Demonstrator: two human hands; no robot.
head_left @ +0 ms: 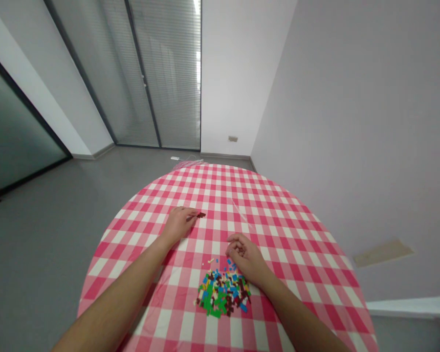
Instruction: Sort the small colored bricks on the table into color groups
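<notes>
My left hand reaches out over the left middle of the table, fingers pinched at a small group of dark brown toy bricks. The fingertips hide part of this group. My right hand rests just beyond the right side of a pile of small loose toy bricks, its fingers loosely curled and a little apart. I see nothing held in it. Green, blue, brown, white and yellow pieces are mixed in the pile, with green mostly at the near left. A few stray pieces lie at its far edge.
A red-and-white checked cloth covers the round table. Beyond the far edge, a white power strip with a cable is visible. A white wall stands to the right, and glass panels with blinds are behind.
</notes>
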